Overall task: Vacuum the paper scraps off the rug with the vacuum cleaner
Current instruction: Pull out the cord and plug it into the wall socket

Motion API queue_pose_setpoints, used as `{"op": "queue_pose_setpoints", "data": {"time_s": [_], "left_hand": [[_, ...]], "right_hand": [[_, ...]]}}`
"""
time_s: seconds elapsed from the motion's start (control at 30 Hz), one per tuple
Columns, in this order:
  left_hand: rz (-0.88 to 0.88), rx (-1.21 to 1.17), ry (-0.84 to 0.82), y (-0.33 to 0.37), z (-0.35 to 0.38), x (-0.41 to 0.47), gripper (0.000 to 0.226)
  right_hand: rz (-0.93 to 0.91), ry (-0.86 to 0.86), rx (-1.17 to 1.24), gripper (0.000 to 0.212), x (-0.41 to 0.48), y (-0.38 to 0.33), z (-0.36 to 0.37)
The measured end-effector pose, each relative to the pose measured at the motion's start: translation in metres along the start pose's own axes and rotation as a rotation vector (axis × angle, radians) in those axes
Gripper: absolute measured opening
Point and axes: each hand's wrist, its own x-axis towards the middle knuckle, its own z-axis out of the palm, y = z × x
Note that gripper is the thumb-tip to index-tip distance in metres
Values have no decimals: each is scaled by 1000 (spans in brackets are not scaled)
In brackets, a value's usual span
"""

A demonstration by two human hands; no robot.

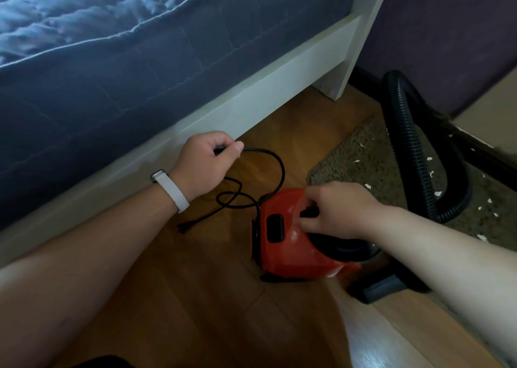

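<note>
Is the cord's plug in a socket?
No, the plug of the cord lies loose on the wooden floor beside the red vacuum cleaner.

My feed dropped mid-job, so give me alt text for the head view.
The left hand pinches the thin black power cord beside the white bed frame, while the right hand grips the black handle of the red canister vacuum cleaner on the wooden floor. White paper scraps dot the brown shaggy rug, crossed by the black ribbed hose.

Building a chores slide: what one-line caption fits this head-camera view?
Left hand holds the black cord, right hand grips the handle of the red vacuum cleaner beside the scrap-littered rug.
</note>
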Motion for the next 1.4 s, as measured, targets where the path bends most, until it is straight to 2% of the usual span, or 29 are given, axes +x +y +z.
{"op": "queue_pose_setpoints", "data": {"time_s": [0.1, 0.17, 0.27, 0.33, 0.47, 0.5, 0.6, 0.67, 0.8, 0.87, 1.07, 1.27, 1.4], "left_hand": [[-2, -15, -39, 2, 5, -3, 22], [-2, -16, -59, 5, 8, -5, 14], [-3, -19, -108, 9, 13, -8, 7], [13, -37, -135, 13, 15, -10, 8], [78, -51, -202, 18, 16, -13, 13], [87, -57, -220, 19, 15, -14, 11], [80, -70, -273, 14, 14, -15, 13], [58, -71, -303, 6, 13, -16, 22], [23, -74, -312, -12, 10, -16, 41], [46, -75, -313, -12, 13, -14, 46], [141, -18, -329, 4, 28, -5, 48], [221, 130, -337, 22, 34, -4, 41], [186, 62, -362, 31, 34, -5, 41]], "right_hand": [[5, 269, 212, 34, 1, -2, -13], [-10, 384, 353, 39, 5, -8, -22], [-71, 365, 476, 57, 10, -25, -30], [-116, 325, 506, 56, 14, -34, -30], [-175, 339, 551, 18, 22, -40, -27], [-190, 334, 555, 14, 21, -38, -27], [-186, 328, 599, 31, 14, -29, -30], [-125, 369, 625, 40, 7, -15, -36], [13, 425, 525, 48, -7, 23, -46], [22, 418, 490, 48, -15, 33, -47], [-67, 338, 397, 40, -20, 26, -58], [-225, 298, 117, 40, -19, 2, -71], [-210, 347, 159, 37, -24, 6, -73]]}}
